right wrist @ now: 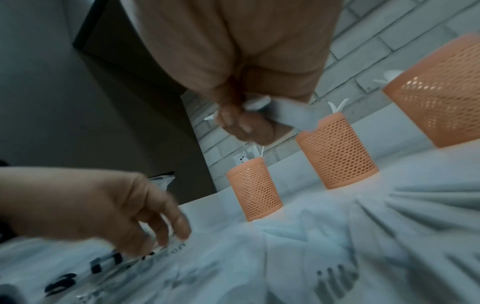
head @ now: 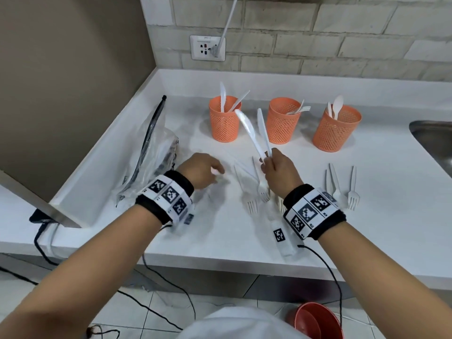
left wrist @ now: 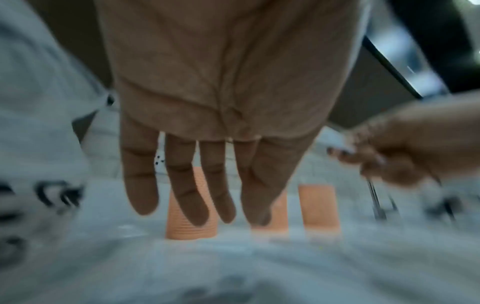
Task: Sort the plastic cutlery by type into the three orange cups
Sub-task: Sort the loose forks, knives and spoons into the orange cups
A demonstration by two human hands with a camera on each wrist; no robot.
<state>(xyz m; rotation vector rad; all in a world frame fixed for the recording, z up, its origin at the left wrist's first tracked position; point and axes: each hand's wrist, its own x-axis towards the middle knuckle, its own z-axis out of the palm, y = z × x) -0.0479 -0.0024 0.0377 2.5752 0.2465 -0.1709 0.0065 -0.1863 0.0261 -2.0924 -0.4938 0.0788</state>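
Observation:
Three orange mesh cups stand in a row at the back of the white counter. The left cup holds knives, the middle cup forks, the right cup spoons. My right hand pinches two white plastic knives by their handles, blades pointing up toward the gap between the left and middle cups. In the right wrist view the right hand curls around the knife handles. My left hand hovers low over the counter, its fingers straight and empty. Loose forks lie between my hands.
More white cutlery lies right of my right wrist. A crumpled clear plastic bag sits at the left beside a dark panel. A steel sink starts at the right edge. A red bowl is on the floor below.

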